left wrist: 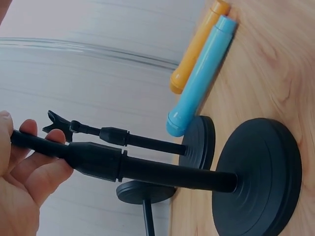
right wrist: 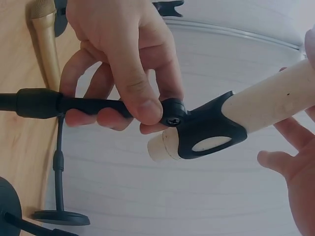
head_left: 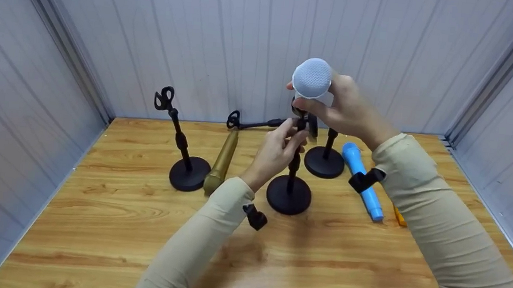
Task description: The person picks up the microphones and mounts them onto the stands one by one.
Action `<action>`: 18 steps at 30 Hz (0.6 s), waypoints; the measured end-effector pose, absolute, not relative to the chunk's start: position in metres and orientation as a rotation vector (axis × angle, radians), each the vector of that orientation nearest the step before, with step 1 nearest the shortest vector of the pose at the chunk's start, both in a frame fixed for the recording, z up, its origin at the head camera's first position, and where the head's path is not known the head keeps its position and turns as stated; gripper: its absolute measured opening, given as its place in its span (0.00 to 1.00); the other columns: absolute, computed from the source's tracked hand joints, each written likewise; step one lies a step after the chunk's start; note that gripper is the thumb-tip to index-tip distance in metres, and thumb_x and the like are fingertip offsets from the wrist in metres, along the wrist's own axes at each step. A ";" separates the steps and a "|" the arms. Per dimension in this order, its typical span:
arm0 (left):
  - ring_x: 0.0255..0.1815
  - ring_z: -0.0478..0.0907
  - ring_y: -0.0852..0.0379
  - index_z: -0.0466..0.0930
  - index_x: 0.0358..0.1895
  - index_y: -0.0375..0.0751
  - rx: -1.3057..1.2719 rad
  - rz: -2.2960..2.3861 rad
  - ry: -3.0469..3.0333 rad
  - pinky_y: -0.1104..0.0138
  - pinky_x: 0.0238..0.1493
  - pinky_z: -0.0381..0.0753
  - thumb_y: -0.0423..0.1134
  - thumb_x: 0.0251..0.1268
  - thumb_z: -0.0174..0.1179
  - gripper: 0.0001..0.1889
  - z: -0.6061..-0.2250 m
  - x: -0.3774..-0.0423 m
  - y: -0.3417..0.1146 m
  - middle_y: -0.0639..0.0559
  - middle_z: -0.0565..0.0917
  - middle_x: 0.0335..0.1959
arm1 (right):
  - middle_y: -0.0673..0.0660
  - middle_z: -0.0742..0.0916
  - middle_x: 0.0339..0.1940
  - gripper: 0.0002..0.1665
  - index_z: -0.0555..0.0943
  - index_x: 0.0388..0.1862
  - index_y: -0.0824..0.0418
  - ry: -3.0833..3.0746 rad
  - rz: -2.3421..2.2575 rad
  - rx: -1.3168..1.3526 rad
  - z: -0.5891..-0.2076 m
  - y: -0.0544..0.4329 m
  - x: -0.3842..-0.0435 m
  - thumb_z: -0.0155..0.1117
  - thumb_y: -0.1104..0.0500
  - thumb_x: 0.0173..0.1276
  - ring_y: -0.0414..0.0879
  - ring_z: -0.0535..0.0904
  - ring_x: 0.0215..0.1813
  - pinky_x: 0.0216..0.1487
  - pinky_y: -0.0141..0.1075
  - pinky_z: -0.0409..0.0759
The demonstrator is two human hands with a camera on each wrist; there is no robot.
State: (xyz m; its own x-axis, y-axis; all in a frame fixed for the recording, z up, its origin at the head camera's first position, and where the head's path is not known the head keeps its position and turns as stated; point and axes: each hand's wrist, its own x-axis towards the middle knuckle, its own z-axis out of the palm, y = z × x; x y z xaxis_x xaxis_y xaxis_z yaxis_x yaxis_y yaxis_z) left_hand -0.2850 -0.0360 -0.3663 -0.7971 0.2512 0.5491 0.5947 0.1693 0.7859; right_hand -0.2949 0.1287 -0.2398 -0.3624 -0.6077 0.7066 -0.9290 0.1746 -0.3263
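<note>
A white microphone (head_left: pixel 312 78) with a rounded mesh head sits in the black clip (right wrist: pixel 211 128) of a desk stand (head_left: pixel 289 195), its tail end poking out past the clip. My right hand (head_left: pixel 353 107) holds the microphone near its head, thumb on one side and fingers on the other. Just below the clip, my left hand (head_left: pixel 274 154) pinches the stand's thin upper pole (left wrist: pixel 42 145) between thumb and fingers. The stand's round base (left wrist: pixel 258 179) is on the wooden table, pole upright. In the head view the microphone's head and my right hand hide most of the clip.
An upright stand (head_left: pixel 189 173) is at left, another (head_left: pixel 324 162) behind right. A third stand (head_left: pixel 258 124) lies along the back wall. A gold microphone (head_left: pixel 223 159) lies left; blue (head_left: pixel 363 181) and orange (left wrist: pixel 199 46) ones lie right. Panel walls (head_left: pixel 267 37) enclose the table.
</note>
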 end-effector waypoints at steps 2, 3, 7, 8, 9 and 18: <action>0.34 0.86 0.50 0.74 0.48 0.37 -0.796 -1.656 -2.170 0.64 0.36 0.86 0.40 0.81 0.53 0.08 -0.367 -0.285 -0.036 0.46 0.85 0.36 | 0.53 0.89 0.51 0.18 0.81 0.56 0.66 -2.059 1.025 1.435 -0.242 0.128 -0.298 0.70 0.66 0.68 0.48 0.83 0.57 0.61 0.41 0.77; 0.34 0.86 0.48 0.74 0.48 0.38 -0.790 -1.650 -2.175 0.65 0.36 0.85 0.40 0.81 0.53 0.08 -0.368 -0.285 -0.036 0.46 0.85 0.35 | 0.53 0.89 0.51 0.18 0.81 0.56 0.66 -2.068 1.030 1.434 -0.244 0.128 -0.299 0.70 0.66 0.68 0.48 0.83 0.57 0.61 0.41 0.77; 0.34 0.87 0.47 0.74 0.47 0.37 -0.793 -1.633 -2.171 0.65 0.34 0.85 0.40 0.80 0.54 0.08 -0.369 -0.284 -0.035 0.46 0.86 0.37 | 0.53 0.88 0.53 0.18 0.81 0.57 0.66 -2.101 1.074 1.445 -0.252 0.132 -0.305 0.70 0.66 0.69 0.48 0.83 0.56 0.60 0.39 0.77; 0.33 0.87 0.48 0.75 0.48 0.37 -0.796 -1.633 -2.168 0.65 0.34 0.85 0.40 0.80 0.54 0.08 -0.368 -0.284 -0.035 0.46 0.86 0.37 | 0.54 0.88 0.53 0.19 0.81 0.58 0.66 -2.107 1.082 1.451 -0.254 0.132 -0.307 0.70 0.66 0.69 0.49 0.83 0.56 0.59 0.38 0.77; 0.33 0.87 0.48 0.75 0.48 0.37 -0.801 -1.638 -2.161 0.65 0.34 0.85 0.39 0.80 0.54 0.08 -0.368 -0.284 -0.035 0.45 0.87 0.38 | 0.54 0.87 0.54 0.19 0.80 0.58 0.67 -2.117 1.083 1.454 -0.255 0.133 -0.308 0.69 0.65 0.70 0.49 0.83 0.56 0.59 0.38 0.77; 0.31 0.85 0.55 0.75 0.49 0.37 -0.794 -1.644 -2.161 0.65 0.35 0.85 0.39 0.79 0.55 0.08 -0.369 -0.284 -0.034 0.45 0.86 0.37 | 0.54 0.85 0.60 0.20 0.78 0.62 0.65 -2.197 1.130 1.466 -0.261 0.137 -0.313 0.65 0.65 0.73 0.46 0.83 0.56 0.60 0.40 0.79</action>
